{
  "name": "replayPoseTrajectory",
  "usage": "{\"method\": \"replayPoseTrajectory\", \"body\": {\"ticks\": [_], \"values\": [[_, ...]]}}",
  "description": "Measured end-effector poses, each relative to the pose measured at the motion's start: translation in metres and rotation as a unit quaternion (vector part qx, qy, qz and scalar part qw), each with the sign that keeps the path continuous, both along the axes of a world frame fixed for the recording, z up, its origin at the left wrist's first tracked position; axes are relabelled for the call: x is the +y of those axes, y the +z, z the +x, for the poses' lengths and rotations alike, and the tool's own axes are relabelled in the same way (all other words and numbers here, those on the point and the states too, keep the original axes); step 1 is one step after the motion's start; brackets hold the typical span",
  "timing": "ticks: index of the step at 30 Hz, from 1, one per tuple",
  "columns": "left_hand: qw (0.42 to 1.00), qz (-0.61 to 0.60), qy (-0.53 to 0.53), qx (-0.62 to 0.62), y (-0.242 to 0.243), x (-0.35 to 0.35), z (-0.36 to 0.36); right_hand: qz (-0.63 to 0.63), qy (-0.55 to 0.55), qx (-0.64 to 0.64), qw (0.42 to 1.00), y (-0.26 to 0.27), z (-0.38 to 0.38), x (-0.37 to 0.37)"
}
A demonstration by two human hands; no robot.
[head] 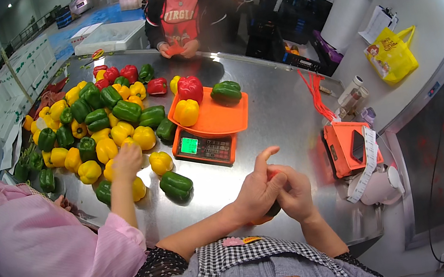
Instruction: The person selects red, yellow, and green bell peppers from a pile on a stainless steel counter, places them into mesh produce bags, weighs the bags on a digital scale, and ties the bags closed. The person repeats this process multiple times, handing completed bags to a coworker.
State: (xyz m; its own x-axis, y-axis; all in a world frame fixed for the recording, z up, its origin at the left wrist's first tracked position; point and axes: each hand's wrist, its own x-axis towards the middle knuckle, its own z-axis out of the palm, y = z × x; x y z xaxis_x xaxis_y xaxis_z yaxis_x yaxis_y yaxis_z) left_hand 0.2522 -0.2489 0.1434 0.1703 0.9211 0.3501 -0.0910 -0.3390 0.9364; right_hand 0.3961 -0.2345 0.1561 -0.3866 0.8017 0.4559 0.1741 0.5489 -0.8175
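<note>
Close before my body, my left hand [259, 189] and my right hand [296, 192] meet around a bunched piece of red material [272, 173], probably netting. One left finger sticks out. Just under my hands show parts of a dark green pepper [275, 208] and something orange [262, 220], mostly hidden. To the left stands a digital scale [206, 147] with an orange tray [221, 122], which holds a red bell pepper [190, 89], a yellow one [186, 112] and a green one [226, 92]. A loose green bell pepper [176, 186] and a yellow one [161, 162] lie nearer me.
Many bell peppers [106, 150] cover the steel table's left side [268, 100]; a co-worker's hand [127, 159] reaches among them. Another person [184, 17] stands opposite, holding red material. At right are red net strips [317, 96], an orange box with a phone [343, 140] and bottles [351, 95].
</note>
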Motion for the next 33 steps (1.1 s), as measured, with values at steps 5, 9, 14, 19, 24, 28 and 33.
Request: {"method": "replayPoseTrajectory", "body": {"ticks": [5, 9, 14, 19, 24, 28, 33], "values": [[0.994, 0.037, -0.065, -0.085, -0.010, -0.001, 0.002, -0.260, 0.005, 0.284, 0.923, -0.006, -0.001, 0.002], [0.962, -0.045, -0.204, -0.176, -0.018, 0.001, -0.009, -0.269, 0.007, 0.282, 0.921, -0.006, 0.008, 0.011], [0.997, 0.007, -0.056, -0.045, -0.005, 0.001, -0.007, -0.264, 0.015, 0.272, 0.925, -0.003, 0.010, 0.016], [0.997, 0.046, 0.031, 0.056, 0.007, -0.004, -0.007, -0.176, 0.088, 0.269, 0.943, 0.009, 0.016, 0.006], [0.986, 0.120, 0.021, 0.111, 0.007, -0.004, 0.000, -0.017, 0.017, 0.009, 1.000, 0.036, 0.028, -0.010], [0.998, 0.017, -0.061, 0.011, 0.006, -0.002, -0.006, -0.085, 0.097, 0.153, 0.980, 0.042, 0.022, -0.004], [0.978, -0.087, -0.156, -0.103, 0.001, -0.002, -0.019, -0.117, 0.106, 0.001, 0.987, 0.025, 0.024, 0.018]]}}
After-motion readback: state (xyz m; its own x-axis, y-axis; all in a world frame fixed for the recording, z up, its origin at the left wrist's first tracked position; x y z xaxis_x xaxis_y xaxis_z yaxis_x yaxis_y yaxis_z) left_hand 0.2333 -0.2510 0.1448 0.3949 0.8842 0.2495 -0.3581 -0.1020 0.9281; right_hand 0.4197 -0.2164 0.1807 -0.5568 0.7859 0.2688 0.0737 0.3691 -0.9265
